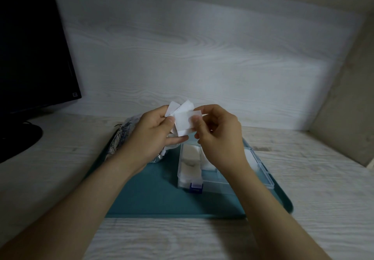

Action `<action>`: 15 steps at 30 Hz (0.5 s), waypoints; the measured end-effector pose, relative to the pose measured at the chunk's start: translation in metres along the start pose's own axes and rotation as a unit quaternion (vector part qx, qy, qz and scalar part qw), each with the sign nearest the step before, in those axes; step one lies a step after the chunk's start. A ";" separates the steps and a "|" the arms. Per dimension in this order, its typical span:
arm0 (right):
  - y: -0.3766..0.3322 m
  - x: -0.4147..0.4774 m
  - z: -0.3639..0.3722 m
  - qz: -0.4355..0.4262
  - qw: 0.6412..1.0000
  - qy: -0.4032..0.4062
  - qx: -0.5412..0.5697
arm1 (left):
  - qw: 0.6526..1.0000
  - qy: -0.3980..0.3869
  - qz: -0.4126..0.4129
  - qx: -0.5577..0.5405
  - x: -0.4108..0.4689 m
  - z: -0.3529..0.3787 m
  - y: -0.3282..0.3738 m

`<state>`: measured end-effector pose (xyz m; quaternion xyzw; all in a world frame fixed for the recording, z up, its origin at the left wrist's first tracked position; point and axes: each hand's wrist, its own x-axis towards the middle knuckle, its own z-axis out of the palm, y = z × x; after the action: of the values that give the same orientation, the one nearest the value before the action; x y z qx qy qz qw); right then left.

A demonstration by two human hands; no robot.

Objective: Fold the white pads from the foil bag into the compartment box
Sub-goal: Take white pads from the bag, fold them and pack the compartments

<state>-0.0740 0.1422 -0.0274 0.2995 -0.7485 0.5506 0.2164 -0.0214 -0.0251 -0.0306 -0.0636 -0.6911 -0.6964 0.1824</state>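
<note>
Both hands are raised above the teal tray. My left hand pinches a small fan of white pads between thumb and fingers. My right hand pinches the right edge of the front pad. Below them lies the clear compartment box with a blue latch; white pads lie in its left and back compartments. The foil bag lies at the tray's back left, mostly hidden behind my left hand.
A dark monitor on a round base stands at the far left of the pale wooden desk. A wood-grain wall rises behind the tray, and a beige side panel closes off the right.
</note>
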 end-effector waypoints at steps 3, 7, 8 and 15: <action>0.002 0.001 0.000 -0.015 1.000 -0.001 -0.017 | 1.000 -0.006 -0.002 0.005 0.000 0.000 0.000; 0.004 0.001 0.000 -0.021 0.999 -0.002 -0.041 | 1.000 -0.001 -0.001 0.009 0.001 0.001 -0.001; 0.004 0.001 0.000 -0.026 0.999 -0.002 -0.047 | 1.000 0.000 0.000 0.011 0.001 0.001 0.000; 0.003 0.000 -0.001 -0.039 0.997 -0.011 -0.061 | 1.000 0.001 0.009 0.010 -0.002 0.003 0.003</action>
<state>-0.0762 0.1439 -0.0293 0.3207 -0.7712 0.4914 0.2469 -0.0191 -0.0218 -0.0285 -0.0670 -0.6975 -0.6878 0.1898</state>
